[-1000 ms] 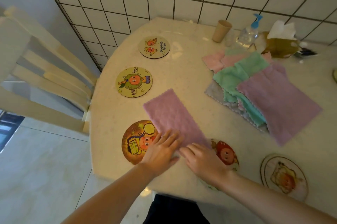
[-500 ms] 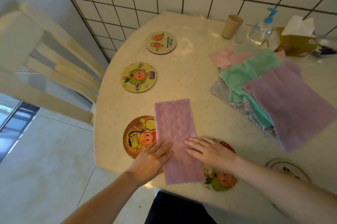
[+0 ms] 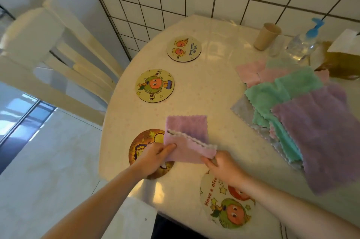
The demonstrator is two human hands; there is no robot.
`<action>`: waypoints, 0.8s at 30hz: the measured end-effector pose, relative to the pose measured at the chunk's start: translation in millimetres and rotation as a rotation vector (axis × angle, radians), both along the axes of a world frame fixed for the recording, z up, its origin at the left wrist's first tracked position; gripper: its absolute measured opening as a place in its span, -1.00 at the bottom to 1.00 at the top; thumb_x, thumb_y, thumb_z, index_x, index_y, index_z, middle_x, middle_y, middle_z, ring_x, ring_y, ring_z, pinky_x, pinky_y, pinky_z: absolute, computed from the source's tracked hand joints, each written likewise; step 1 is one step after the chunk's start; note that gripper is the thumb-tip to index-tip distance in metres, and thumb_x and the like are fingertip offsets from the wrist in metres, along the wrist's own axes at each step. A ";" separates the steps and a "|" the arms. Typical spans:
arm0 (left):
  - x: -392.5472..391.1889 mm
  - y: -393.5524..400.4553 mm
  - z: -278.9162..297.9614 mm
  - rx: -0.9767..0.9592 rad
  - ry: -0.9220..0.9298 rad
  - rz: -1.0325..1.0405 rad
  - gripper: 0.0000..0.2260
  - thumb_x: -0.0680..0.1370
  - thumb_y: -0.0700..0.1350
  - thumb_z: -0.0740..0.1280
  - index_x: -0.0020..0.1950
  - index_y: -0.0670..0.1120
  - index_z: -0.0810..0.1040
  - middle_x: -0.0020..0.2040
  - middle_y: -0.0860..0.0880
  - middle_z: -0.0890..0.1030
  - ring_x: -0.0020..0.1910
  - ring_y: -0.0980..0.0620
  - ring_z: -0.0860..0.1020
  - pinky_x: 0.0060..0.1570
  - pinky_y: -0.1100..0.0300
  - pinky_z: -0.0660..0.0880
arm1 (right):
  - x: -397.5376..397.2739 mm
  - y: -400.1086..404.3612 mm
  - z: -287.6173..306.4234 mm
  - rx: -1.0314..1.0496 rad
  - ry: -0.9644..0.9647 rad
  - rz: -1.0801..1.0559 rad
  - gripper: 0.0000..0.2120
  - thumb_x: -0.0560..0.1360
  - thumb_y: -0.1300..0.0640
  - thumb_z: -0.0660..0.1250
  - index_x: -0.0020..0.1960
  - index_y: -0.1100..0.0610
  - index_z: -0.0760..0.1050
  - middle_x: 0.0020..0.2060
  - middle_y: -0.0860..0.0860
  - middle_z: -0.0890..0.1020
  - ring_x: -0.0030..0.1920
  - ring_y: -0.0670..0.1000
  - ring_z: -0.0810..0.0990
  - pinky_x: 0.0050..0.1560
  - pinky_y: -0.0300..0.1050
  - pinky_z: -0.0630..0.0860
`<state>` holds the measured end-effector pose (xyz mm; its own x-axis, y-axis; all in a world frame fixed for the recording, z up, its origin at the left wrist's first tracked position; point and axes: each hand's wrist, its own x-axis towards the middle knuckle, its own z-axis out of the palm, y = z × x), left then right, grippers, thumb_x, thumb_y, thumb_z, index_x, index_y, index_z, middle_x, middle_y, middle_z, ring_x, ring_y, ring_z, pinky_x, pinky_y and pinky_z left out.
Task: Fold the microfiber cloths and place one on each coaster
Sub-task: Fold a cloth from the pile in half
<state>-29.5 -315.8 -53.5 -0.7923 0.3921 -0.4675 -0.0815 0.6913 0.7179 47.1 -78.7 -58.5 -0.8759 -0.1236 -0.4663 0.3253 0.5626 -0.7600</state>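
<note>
A round table [image 3: 204, 90] is carrying everything. A pile of cloths [image 3: 303, 114] is lying spread near its right edge, purple on top, green, pink and grey beneath. Four coasters are sitting along the left and near edges: far coaster [image 3: 184, 48], second coaster [image 3: 154, 85], third coaster [image 3: 144, 149] partly under the left hand, near coaster [image 3: 226, 203]. A pink cloth [image 3: 188, 137] is being held half folded between the third and near coasters, its near end lifted. The left hand [image 3: 153, 159] is pinching its left corner, fingers clamped; the right hand [image 3: 224, 166] is gripping the right corner likewise
</note>
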 end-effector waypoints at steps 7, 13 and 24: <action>-35.4 12.5 -16.1 -0.010 -0.080 0.245 -0.56 0.57 0.19 0.19 -0.28 -0.16 0.42 -0.41 -0.05 0.45 -0.42 -0.04 0.42 -0.35 0.02 0.36 | -59.6 -1.4 -16.5 0.015 0.040 -0.177 -0.86 0.58 0.01 0.21 -0.09 0.03 0.48 -0.29 -0.02 0.60 -0.31 -0.05 0.55 -0.28 -0.08 0.47; -47.2 20.3 -23.0 -0.072 0.012 0.155 -0.66 0.60 0.18 0.10 0.01 -0.05 0.51 -0.17 0.02 0.62 -0.16 0.04 0.58 -0.10 0.02 0.54 | -66.4 -4.6 -23.3 0.062 0.014 -0.245 -0.87 0.59 0.01 0.18 -0.01 0.01 0.48 -0.23 -0.03 0.62 -0.22 -0.03 0.60 -0.19 0.00 0.54; -44.6 14.2 -22.8 -0.322 0.308 0.103 -0.65 0.56 0.25 0.11 0.19 0.04 0.29 -0.03 0.06 0.55 -0.20 0.01 0.59 -0.33 0.07 0.57 | -79.4 -13.4 -17.0 0.247 -0.190 -0.262 -0.84 0.51 -0.02 0.18 -0.15 0.04 0.45 -0.32 -0.04 0.56 -0.32 -0.02 0.55 -0.28 -0.09 0.48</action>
